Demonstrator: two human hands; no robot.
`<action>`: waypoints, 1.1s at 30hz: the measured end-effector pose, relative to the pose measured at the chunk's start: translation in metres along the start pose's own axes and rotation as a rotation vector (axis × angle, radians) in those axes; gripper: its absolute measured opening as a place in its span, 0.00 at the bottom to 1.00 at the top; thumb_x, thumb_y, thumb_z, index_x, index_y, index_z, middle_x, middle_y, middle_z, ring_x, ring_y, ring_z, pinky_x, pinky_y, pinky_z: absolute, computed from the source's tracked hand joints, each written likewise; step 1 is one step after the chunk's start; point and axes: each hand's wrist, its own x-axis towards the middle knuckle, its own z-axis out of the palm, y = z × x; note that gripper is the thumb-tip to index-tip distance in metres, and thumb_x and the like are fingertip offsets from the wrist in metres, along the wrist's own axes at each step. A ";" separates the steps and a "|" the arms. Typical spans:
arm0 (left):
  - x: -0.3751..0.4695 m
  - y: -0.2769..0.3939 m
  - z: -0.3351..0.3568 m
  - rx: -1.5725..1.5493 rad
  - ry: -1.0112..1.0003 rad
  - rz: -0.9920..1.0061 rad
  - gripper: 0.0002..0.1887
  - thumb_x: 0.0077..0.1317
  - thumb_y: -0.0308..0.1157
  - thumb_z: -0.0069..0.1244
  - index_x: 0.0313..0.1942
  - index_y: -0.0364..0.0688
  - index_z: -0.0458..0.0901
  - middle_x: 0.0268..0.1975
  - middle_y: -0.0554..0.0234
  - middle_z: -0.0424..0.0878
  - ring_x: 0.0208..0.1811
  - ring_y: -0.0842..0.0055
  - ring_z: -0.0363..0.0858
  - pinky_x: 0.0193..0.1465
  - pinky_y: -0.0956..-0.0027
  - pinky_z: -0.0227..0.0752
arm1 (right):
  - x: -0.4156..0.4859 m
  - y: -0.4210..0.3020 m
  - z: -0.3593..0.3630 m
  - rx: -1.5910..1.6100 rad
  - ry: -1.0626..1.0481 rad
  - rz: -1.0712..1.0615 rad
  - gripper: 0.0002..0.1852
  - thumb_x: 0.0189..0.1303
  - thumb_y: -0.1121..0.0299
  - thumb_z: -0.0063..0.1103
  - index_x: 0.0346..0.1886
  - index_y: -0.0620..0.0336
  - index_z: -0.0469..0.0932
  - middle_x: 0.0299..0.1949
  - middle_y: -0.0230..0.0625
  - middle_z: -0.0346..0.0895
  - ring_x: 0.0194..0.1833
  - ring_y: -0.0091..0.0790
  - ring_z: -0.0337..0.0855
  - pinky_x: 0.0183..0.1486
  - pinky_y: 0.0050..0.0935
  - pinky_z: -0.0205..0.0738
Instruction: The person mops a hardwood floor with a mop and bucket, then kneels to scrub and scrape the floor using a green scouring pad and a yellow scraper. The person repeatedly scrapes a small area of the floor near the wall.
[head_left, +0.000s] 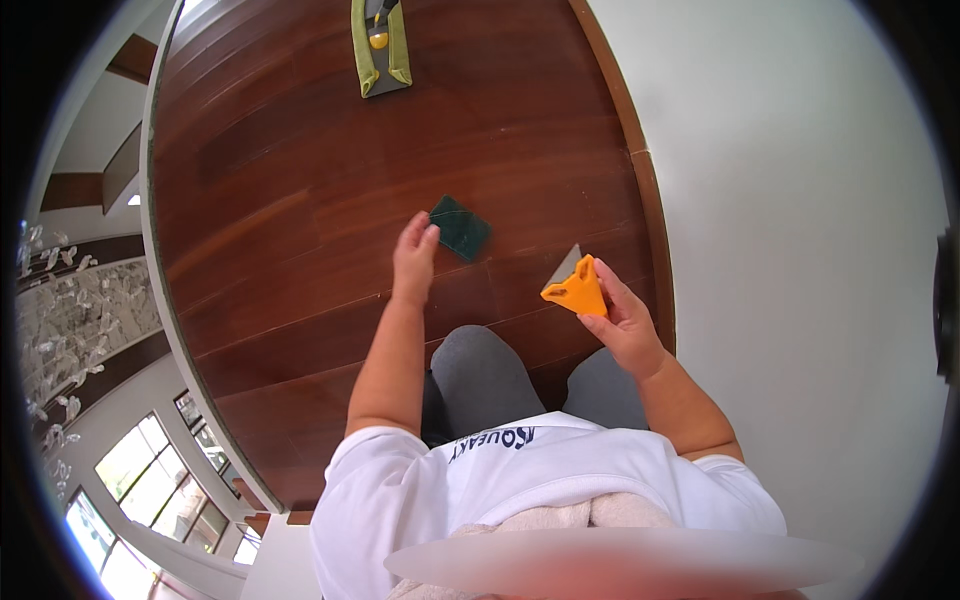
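Between the thumb and fingers of my left hand (417, 247) is the corner of a thin dark green scouring pad (460, 228), over the dark red-brown wooden floor (300, 255). My right hand (627, 322) grips an orange plastic scraper (579, 289), its metal blade pointing up and to the left, away from my body. The scraper is to the right of the pad, apart from it. My knees in grey trousers are just below both hands.
A flat mop head (385, 75) with a yellow-green cloth lies ahead on the floor. A wooden baseboard (651, 202) and a pale wall (795, 225) run along the right. At the left, a pale raised edge (161, 300) borders the floor, with windows beyond.
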 end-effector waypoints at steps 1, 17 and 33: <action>-0.017 0.026 0.000 -0.049 -0.118 -0.012 0.21 0.62 0.37 0.47 0.52 0.36 0.69 0.51 0.63 0.72 0.55 0.78 0.64 0.57 0.73 0.58 | 0.010 -0.009 0.011 -0.008 0.000 -0.026 0.32 0.55 0.82 0.51 0.64 0.58 0.53 0.55 0.35 0.62 0.54 0.26 0.64 0.57 0.23 0.58; -0.101 0.182 0.062 0.005 -0.731 0.166 0.03 0.56 0.27 0.49 0.27 0.38 0.76 0.56 0.57 0.64 0.49 0.80 0.68 0.50 0.76 0.62 | -0.009 -0.062 0.023 -0.338 -0.022 -0.401 0.32 0.51 0.83 0.54 0.62 0.55 0.59 0.50 0.40 0.65 0.50 0.31 0.68 0.52 0.22 0.65; -0.126 0.190 0.065 0.363 -0.935 0.323 0.02 0.52 0.24 0.47 0.22 0.39 0.74 0.56 0.53 0.66 0.54 0.70 0.66 0.55 0.71 0.60 | -0.048 -0.045 0.022 -0.323 0.026 -0.642 0.25 0.51 0.79 0.57 0.55 0.56 0.68 0.46 0.42 0.69 0.45 0.36 0.73 0.46 0.23 0.72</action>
